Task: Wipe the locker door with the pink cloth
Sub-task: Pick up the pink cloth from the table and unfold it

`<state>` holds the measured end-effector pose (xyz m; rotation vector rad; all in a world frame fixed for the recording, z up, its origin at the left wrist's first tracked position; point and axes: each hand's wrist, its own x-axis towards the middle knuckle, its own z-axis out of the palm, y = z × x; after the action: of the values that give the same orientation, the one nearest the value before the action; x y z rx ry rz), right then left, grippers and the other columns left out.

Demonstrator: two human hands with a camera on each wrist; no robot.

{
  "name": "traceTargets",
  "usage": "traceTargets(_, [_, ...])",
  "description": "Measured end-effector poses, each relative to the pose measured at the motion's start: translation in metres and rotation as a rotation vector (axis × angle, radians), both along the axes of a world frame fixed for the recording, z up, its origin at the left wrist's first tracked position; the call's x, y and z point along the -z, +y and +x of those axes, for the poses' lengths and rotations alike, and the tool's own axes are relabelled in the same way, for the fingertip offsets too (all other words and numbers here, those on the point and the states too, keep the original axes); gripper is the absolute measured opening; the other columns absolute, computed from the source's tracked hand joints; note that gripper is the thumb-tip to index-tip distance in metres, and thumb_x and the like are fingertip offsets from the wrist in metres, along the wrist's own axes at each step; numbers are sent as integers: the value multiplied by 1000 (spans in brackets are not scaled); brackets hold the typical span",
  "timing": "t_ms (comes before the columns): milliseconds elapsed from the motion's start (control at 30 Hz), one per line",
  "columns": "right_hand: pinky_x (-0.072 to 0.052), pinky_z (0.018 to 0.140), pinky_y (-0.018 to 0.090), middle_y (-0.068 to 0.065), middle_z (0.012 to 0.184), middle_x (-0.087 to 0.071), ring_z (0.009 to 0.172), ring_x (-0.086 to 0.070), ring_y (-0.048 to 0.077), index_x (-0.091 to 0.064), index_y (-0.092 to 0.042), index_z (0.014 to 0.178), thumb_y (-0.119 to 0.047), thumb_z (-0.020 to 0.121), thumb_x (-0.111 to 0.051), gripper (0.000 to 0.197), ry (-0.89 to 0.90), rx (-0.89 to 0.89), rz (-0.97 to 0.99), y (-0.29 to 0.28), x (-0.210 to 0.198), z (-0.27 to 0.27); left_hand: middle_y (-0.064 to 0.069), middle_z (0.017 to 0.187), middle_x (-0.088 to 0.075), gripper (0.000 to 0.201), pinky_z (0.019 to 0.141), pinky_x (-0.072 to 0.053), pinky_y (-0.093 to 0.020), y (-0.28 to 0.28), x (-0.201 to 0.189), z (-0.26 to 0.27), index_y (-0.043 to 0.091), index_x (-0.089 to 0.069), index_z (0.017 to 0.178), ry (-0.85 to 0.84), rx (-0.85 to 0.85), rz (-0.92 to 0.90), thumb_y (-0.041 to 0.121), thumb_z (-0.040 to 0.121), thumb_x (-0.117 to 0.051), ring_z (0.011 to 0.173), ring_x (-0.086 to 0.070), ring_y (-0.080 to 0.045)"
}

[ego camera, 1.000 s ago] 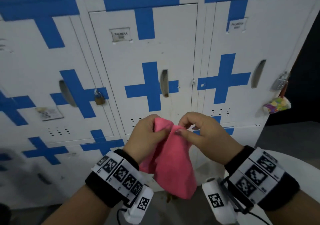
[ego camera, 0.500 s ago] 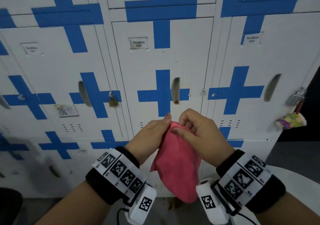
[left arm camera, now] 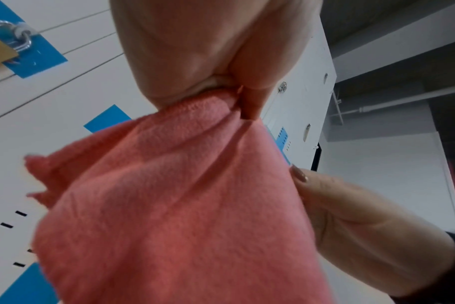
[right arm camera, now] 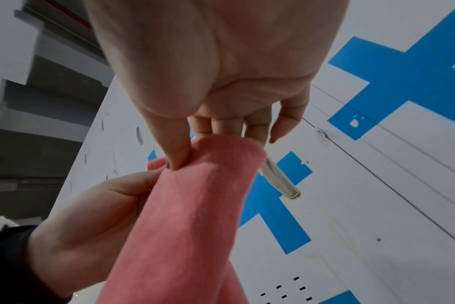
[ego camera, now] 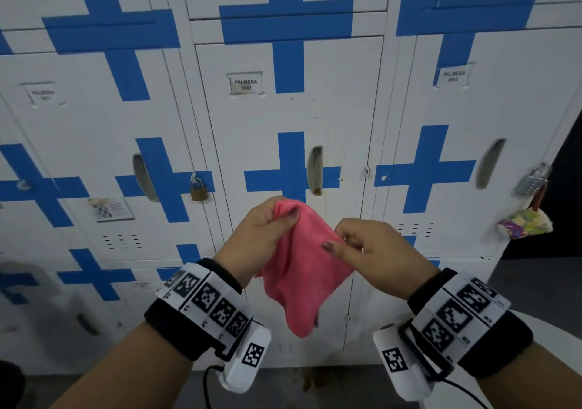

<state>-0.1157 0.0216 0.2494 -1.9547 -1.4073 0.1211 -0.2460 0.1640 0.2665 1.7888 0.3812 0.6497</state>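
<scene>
— Since a moment ago your hands have drawn apart and risen a little, and the lockers sit lower and closer in the head view. What is the biggest thing in front of you?

— You face a bank of white lockers (ego camera: 94, 144) crossed with blue tape. The locker door (ego camera: 289, 119) straight ahead carries a small label (ego camera: 245, 83) reading PALMERA and a recessed handle slot (ego camera: 315, 169) beside its blue cross (ego camera: 291, 169).

— And the pink cloth (ego camera: 302, 270)?

— You hold it in the air in front of that middle door, apart from the metal. It hangs down in loose folds between your wrists. Your left hand (ego camera: 263, 235) grips its upper left edge, with the thumb over the top and the fingers curled behind. Your right hand (ego camera: 374, 254) pinches the right edge between thumb and forefinger; in the right wrist view the other fingers (right arm camera: 257, 127) hang loosely curled beside the fabric.

— What else do you see around it?

— You wear black wristbands (ego camera: 201, 311) with printed square markers on both arms. A brass padlock (ego camera: 198, 190) hangs on the locker to the left. A silver combination lock (ego camera: 532, 180) hangs at the far right, with a colourful pouch (ego camera: 524, 224) dangling below it. A small sticker (ego camera: 110, 208) sits on the left door, near the vent slits (ego camera: 121, 241).
</scene>
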Motion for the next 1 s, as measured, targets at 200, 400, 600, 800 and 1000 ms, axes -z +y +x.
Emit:
traceTargets(200, [-38, 75, 33, -9, 69, -51, 81, -43, 13, -53, -31, 57, -57, 84, -53, 37, -187, 54, -26, -5, -2, 10, -16, 98, -61, 23, 79, -47, -23, 8, 5, 1, 4, -58, 100, 10, -74, 80, 20, 99, -41, 83, -55, -14])
traceTargets(400, [-45, 61, 31, -2, 68, -53, 62, -49, 13, -52, -16, 66, -34, 71, -78, 32, 86, 100, -16, -6, -4, 12, -7, 92, -63, 22, 66, -45, -10, 13, 14, -3, 11, -58, 97, 9, -152, 142, 24, 99, -41, 72, -55, -2])
traceTargets(600, [-48, 69, 23, -4, 87, -61, 79, -57, 6, -52, -29, 104, -12, 80, -71, 36, 213, 117, 110, -4, 2, 14, -6, 82, -61, 23, 58, -48, -12, 9, 12, -6, 5, -58, 91, 10, -65, 95, 28, 90, -58, 64, -57, -2])
traceTargets(800, [-52, 71, 45, 11, 78, -62, 69, -55, 20, -62, -25, 77, -21, 79, -70, 9, 224, 240, 194, 0, 3, 19, 3, 61, -47, 22, 46, -39, -17, 12, 17, -8, 15, -46, 72, 96, 40, 152, 13, 84, -65, 51, -44, -6])
traceTargets(1000, [-54, 66, 37, 11, 74, -68, 66, -63, 26, -64, -26, 89, -25, 93, -54, 10, 427, 151, 216, 1, 2, 11, 4, 97, -68, 15, 77, -52, -21, 11, 18, -2, 24, -63, 104, 31, 47, 159, 19, 93, -54, 86, -64, -8])
